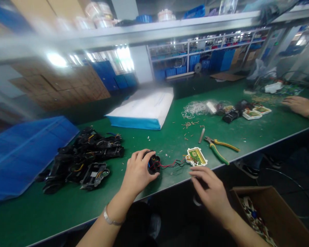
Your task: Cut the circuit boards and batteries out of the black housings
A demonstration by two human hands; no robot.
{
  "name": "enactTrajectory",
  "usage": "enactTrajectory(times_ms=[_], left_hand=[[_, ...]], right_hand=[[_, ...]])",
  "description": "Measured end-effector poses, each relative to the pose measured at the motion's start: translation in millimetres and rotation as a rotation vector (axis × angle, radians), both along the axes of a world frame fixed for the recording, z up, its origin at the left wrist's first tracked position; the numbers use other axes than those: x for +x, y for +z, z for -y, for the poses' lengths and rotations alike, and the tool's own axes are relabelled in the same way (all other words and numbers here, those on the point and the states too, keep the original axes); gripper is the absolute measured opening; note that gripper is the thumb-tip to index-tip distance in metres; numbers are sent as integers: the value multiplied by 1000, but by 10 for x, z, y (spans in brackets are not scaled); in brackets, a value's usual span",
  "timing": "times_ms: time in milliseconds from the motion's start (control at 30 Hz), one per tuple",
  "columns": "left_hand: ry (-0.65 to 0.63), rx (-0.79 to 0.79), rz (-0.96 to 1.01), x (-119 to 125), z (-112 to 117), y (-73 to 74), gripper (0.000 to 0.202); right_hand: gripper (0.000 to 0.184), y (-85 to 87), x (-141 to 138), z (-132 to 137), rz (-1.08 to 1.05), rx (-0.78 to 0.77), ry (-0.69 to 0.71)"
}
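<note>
My left hand [139, 169] is closed around a round black plastic housing [153, 164] on the green bench. Red and black wires [172, 164] run from the housing to a white-framed circuit board [196, 157], which lies near the bench edge. Just below that board hovers my right hand [208, 187], fingers apart and holding nothing; whether a fingertip touches the frame I cannot tell. Pliers with green and yellow handles [220, 149] rest to the right of the board. A thin grey stick-like tool [201, 136] lies behind it, close to scattered small screws [189, 124].
Black plastic assemblies [87, 154] are piled at left beside a blue bin [28, 154]. A white-topped blue box [141, 106] stands behind. Another person's hand [300, 105] is at far right, near more boards [252, 114]. Below the bench sits a cardboard box [275, 212].
</note>
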State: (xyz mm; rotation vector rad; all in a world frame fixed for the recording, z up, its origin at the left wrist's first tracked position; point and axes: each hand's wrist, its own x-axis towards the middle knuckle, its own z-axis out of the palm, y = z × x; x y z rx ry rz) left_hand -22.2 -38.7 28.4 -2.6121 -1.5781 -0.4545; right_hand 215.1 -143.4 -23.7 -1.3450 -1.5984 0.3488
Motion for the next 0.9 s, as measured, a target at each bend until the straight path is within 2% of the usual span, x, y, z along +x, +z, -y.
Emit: enactTrajectory(times_ms=[100, 200, 267, 367, 467, 500, 567, 667, 767, 833, 900], left_hand=[[6, -46, -57, -29, -20, -41, 66], [31, -67, -103, -42, -43, -75, 64], [92, -88, -133, -49, -64, -100, 60], [222, -123, -167, -49, -88, -123, 58], [217, -50, -123, 12, -74, -89, 83], [170, -22, -91, 55, -59, -63, 93], [42, -2, -29, 174, -29, -1, 99], [-137, -24, 28, 417, -39, 56, 78], [-229, -105, 69, 682, -189, 5, 60], [-242, -202, 97, 845, -361, -76, 63], [-231, -317, 103, 979, -550, -158, 78]], right_hand=[[37, 22, 386, -222, 174, -45, -70], [57, -1, 648, -473, 308, -153, 23], [66, -35, 713, -625, 331, -220, 95], [61, -55, 703, -824, 263, -243, 228], [59, -12, 709, -1037, 228, -214, 309], [59, 6, 733, -1119, 271, -211, 255], [54, 24, 802, -1292, 413, -229, 22], [42, -27, 882, -1522, 568, -288, -344], [35, -127, 853, -1651, 611, -305, -459], [30, -172, 793, -1683, 643, -291, -488], [30, -176, 736, -1687, 665, -273, -498]])
